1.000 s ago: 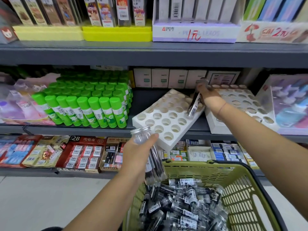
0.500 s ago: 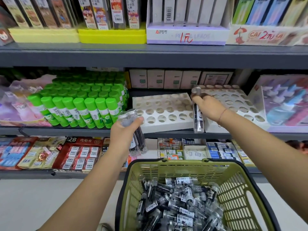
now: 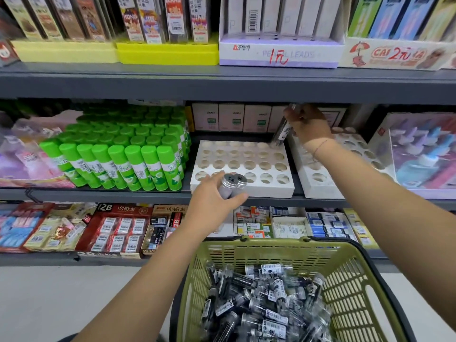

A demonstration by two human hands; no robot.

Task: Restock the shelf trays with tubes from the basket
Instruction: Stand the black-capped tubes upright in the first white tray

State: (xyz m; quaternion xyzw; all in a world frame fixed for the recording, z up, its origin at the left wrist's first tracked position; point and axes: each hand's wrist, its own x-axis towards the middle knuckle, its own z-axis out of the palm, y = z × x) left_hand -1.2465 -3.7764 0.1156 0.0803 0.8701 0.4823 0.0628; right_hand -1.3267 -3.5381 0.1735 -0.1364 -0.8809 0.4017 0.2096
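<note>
The right hand (image 3: 309, 124) grips one tube (image 3: 283, 130) tilted over the back corner hole of the white tray (image 3: 243, 191), while the left hand (image 3: 214, 196) clasps two tubes (image 3: 233, 185), which may slip.

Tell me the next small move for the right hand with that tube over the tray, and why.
Probably lower the tube straight down into the back-right hole of the white tray. The right hand holds it tilted with its bottom end at that corner hole, and every hole in view looks empty. The left hand already holds two more capped tubes ready.
</note>
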